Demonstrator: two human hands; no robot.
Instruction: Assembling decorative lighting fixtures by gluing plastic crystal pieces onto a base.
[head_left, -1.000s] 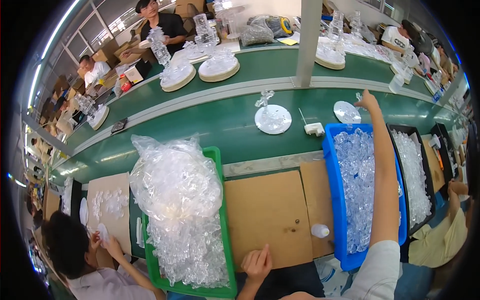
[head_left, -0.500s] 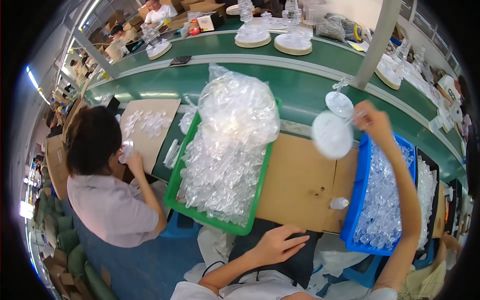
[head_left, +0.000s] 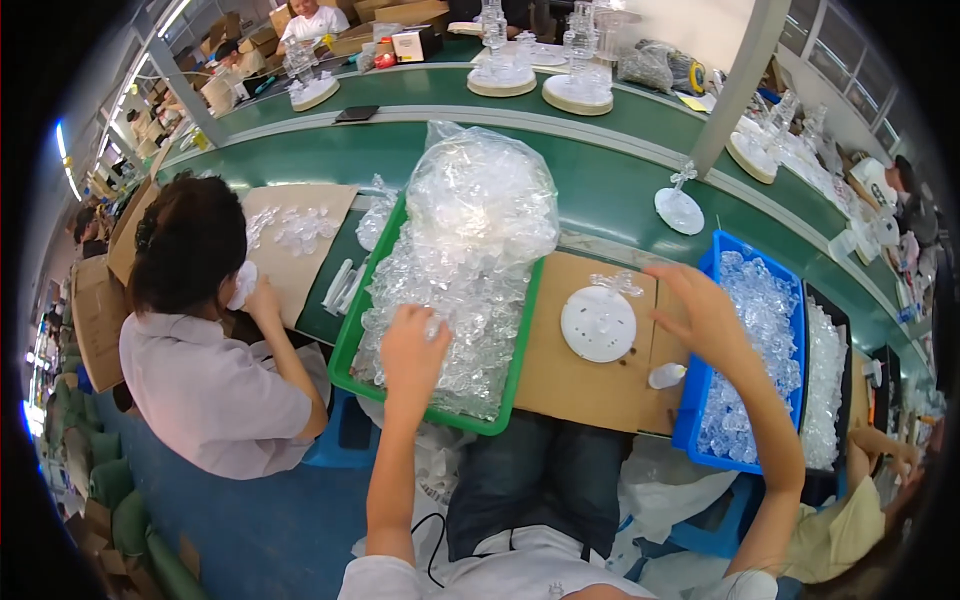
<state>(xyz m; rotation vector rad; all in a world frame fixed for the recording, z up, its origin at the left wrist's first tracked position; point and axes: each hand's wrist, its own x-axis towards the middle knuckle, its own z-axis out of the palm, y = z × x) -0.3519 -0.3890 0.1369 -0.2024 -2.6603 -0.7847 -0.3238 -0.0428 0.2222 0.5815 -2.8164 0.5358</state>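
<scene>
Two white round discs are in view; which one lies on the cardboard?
The white disc between the hands, flat on the brown cardboard sheet. The other disc sits farther back on the green conveyor belt.

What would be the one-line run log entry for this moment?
left hand: in green bin of clear plastic parts | right hand: open, above cardboard sheet | white round disc: on cardboard
</scene>
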